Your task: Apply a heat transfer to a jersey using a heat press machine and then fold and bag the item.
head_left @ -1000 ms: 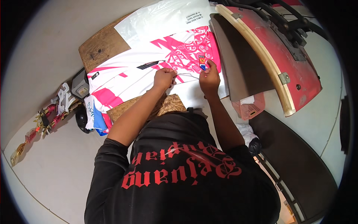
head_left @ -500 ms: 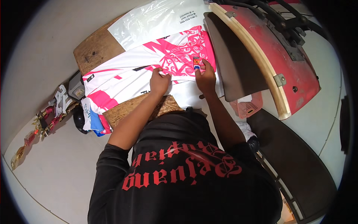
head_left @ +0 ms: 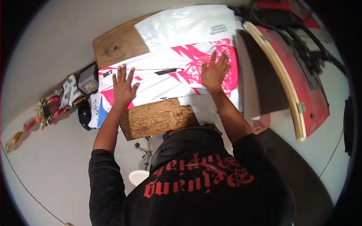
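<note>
A white and pink patterned garment (head_left: 158, 86), perhaps a sports jersey, lies folded lengthwise across the wooden table (head_left: 158, 119). Near its left end, my left hand (head_left: 123, 90) rests flat on the cloth with fingers spread. My right hand (head_left: 216, 73) lies on the pink swirl-patterned part at the right, its fingers stretched out. Neither hand grips anything. Behind the garment is a clear and white plastic bag (head_left: 184, 26) with small print.
A large red press-like lid with a pale padded edge (head_left: 277, 62) stands open at the right, beside a dark board (head_left: 260, 71). Left of the table are a grey box-shaped device (head_left: 88, 79) and hanging ornaments (head_left: 49, 109). A white stool (head_left: 138, 177) stands below.
My left hand has moved left and opened out on the cloth. My right hand has let go of the garment's edge and lies flat. The whole view has shifted.
</note>
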{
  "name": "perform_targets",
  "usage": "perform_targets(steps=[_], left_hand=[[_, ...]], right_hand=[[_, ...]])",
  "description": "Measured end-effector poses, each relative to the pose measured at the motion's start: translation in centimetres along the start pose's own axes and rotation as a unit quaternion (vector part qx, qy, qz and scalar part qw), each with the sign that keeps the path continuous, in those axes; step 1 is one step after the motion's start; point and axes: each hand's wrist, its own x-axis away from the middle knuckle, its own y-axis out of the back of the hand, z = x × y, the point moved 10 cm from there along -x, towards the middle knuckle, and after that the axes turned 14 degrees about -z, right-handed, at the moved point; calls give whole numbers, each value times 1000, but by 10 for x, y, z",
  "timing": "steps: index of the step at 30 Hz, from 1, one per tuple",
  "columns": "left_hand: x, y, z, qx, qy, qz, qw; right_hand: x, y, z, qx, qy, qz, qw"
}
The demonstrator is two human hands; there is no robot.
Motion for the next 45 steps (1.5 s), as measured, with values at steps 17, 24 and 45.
perform_targets(steps=[17, 24, 45], left_hand=[[159, 83, -93, 117, 259, 14, 959], [203, 85, -63, 53, 224, 54, 972], [208, 110, -107, 174, 299, -15, 938]], right_hand=[[-67, -64, 168, -5, 359, 67, 931], [-56, -63, 282, -38, 442, 117, 888], [29, -1, 267, -168, 193, 59, 965]])
